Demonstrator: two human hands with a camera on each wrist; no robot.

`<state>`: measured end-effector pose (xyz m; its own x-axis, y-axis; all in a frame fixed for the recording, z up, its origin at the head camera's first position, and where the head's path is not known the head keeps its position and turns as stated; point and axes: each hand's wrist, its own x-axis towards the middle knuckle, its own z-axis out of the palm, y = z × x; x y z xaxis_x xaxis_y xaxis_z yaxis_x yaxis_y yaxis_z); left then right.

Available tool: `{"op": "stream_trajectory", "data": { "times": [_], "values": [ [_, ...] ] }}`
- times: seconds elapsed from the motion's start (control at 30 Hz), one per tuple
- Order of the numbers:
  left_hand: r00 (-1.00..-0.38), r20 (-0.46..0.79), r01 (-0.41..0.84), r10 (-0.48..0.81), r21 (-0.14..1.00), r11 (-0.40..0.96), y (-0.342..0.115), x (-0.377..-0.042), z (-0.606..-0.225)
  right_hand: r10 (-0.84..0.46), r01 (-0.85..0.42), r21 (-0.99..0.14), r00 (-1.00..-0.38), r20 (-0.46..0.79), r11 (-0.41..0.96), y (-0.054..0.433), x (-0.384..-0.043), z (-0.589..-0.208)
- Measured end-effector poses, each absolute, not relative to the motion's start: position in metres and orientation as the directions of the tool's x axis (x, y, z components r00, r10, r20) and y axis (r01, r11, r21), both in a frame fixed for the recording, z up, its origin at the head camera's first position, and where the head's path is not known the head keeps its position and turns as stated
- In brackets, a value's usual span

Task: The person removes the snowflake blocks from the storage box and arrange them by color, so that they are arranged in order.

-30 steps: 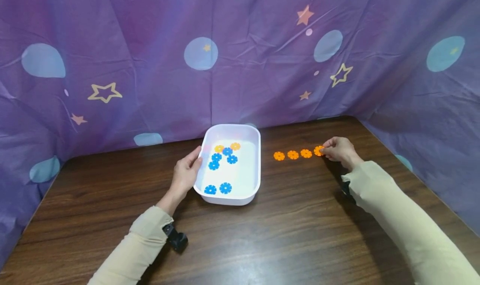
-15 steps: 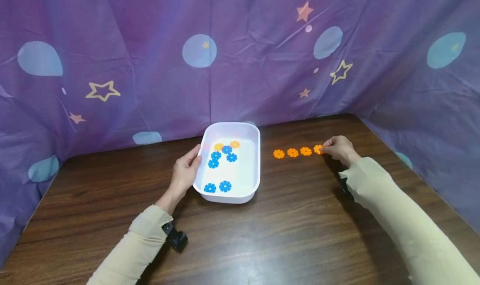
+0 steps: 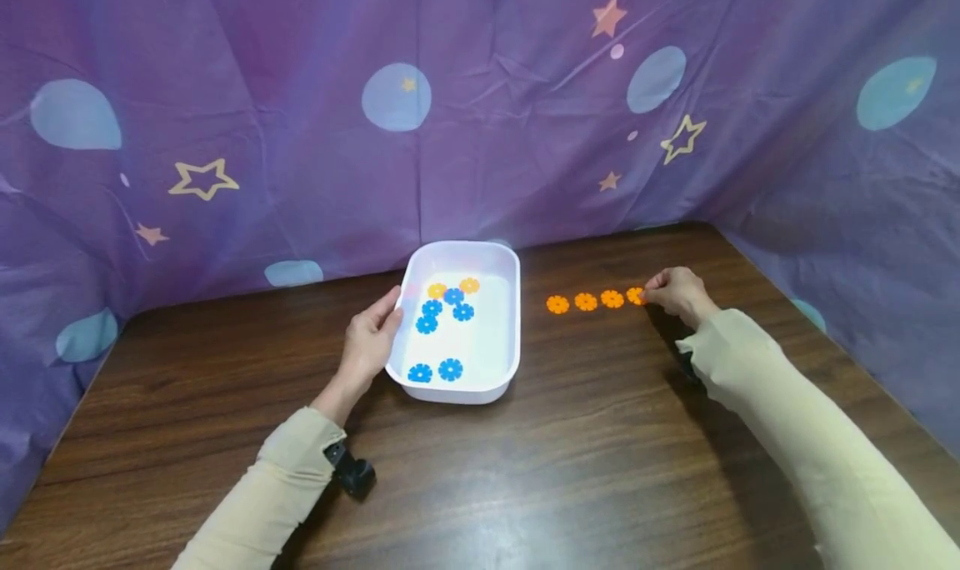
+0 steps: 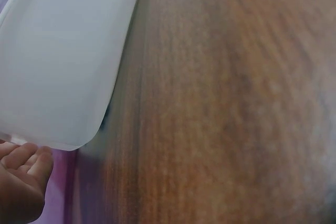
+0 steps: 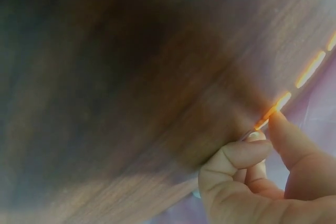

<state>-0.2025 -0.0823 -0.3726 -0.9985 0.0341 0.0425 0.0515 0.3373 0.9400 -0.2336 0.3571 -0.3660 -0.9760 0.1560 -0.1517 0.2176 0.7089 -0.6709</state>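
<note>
My left hand (image 3: 367, 341) holds the left side of a white plastic tray (image 3: 517, 320), its thumb at the rim. In the left wrist view, the fingers (image 4: 41, 169) touch the tray's outer wall (image 4: 58, 61). Inside lie several blue notched discs (image 3: 450, 370) and two orange-yellow ones (image 3: 469, 286). To the tray's right, orange notched discs form a row on the table. With thumb and fingertips, my right hand (image 3: 681, 295) pinches the rightmost orange disc (image 3: 634, 296), covering its right edge. Another orange disc (image 3: 612, 299) lies just left of it.
Brown wood-grain table (image 3: 600, 453) extends around the tray and row. A purple curtain (image 3: 300, 137) with stars and blue spots hangs behind the table and along its sides. A black wrist device (image 3: 351, 472) is strapped at the left sleeve.
The head view has tilted slightly, so everything on the table sits a little higher. Both hands keep their places, the left on the tray and the right at the end disc.
</note>
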Motion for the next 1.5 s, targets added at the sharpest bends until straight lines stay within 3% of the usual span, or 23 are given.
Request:
{"op": "stream_trajectory", "data": {
  "times": [0.37,0.67,0.87,1.03,1.27,1.4,1.5],
  "values": [
    [-0.998,0.048,0.059,0.04,0.936,0.346,-0.082,-0.203,-0.374,0.138,0.156,-0.781,-0.986,-0.09,0.605,0.325,-0.231,-0.353],
    [-0.997,0.067,0.071,0.023,0.935,0.347,-0.081,-0.203,-0.375,0.056,0.081,-0.931,-0.996,-0.066,0.355,0.239,-0.247,-0.316],
    [-0.995,0.096,0.097,0.02,0.936,0.339,-0.08,-0.202,-0.375,0.059,0.041,-0.972,-0.998,-0.028,0.232,0.175,-0.262,-0.291],
    [-0.995,0.098,0.098,0.016,0.933,0.345,-0.079,-0.202,-0.373,0.119,0.08,-0.993,-0.99,-0.07,0.082,0.133,-0.272,-0.283],
    [-0.995,0.102,0.102,0.017,0.923,0.372,-0.077,-0.202,-0.373,0.22,0.199,-0.978,-0.953,-0.207,-0.058,0.103,-0.283,-0.301],
    [-0.993,0.114,0.112,0.019,0.917,0.383,-0.075,-0.203,-0.372,0.254,0.242,-0.968,-0.934,-0.251,-0.066,0.098,-0.284,-0.313],
    [-0.993,0.119,0.117,0.02,0.916,0.384,-0.074,-0.203,-0.372,0.276,0.298,-0.954,-0.919,-0.283,0.015,0.099,-0.282,-0.32]
  ]
}}
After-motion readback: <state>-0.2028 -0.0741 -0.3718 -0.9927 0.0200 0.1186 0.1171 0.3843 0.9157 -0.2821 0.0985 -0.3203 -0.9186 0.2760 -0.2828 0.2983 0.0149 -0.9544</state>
